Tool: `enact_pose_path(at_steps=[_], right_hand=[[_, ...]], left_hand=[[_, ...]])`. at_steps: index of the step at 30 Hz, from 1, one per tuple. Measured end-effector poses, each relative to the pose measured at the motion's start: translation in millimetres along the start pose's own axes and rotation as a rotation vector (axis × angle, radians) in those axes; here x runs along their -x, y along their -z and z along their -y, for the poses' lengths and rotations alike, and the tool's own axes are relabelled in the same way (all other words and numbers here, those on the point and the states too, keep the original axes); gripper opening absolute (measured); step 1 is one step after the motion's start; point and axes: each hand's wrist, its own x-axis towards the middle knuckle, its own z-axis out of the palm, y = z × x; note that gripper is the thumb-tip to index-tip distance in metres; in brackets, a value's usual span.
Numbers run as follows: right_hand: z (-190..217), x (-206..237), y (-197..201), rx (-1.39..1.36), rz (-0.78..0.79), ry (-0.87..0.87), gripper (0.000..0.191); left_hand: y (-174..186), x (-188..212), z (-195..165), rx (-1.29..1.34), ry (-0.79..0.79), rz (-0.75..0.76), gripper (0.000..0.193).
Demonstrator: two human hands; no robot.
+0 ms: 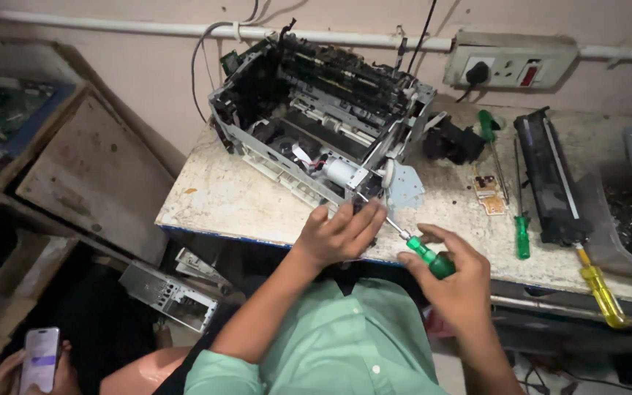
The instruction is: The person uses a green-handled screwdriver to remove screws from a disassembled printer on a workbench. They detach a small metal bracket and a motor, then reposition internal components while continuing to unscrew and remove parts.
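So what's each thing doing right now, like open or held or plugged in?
Printer: cover off, insides showing, tilted on the table.
Green screwdriver: held in right hand, tip at the printer.
Left hand: resting on the printer's edge.
Plug: in the wall socket.
Yellow screwdriver: lying loose.
Phone: screen lit, held by another person.

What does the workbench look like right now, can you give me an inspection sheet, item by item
Surface: worn, stained white bench top.
Job's things: opened printer chassis, cover off, tilted; green-handled screwdriver, tip at the chassis's front corner.
Clutter: long black cartridge unit, two more green screwdrivers, yellow screwdriver, small circuit board, black part.
Grippers: left hand rests at the chassis edge; right hand grips the screwdriver.
Cables: black cables run up the wall; plug in the wall socket.
Surroundings: metal panel below the bench; another person's hands hold a phone.
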Motion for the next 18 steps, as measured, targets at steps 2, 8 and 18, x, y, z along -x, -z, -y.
enact_pose_path(at_steps=[2, 8, 18], right_hand=[[-0.8, -3.9, 1.7, -0.022, 0.038, -0.057, 0.029], [-3.3, -8.1, 1.3, 0.110, -0.115, 0.408, 0.023], [-1.2, -17.0, 15.5, 0.118, -0.067, 0.323, 0.022]], left_hand=[[-0.9, -2.4, -1.4, 0.025, 0.045, 0.013, 0.017], [2.3, -7.7, -5.7, 0.015, 0.019, 0.166, 0.024], [-3.5, -14.9, -13.3, 0.011, 0.055, 0.164, 0.025]])
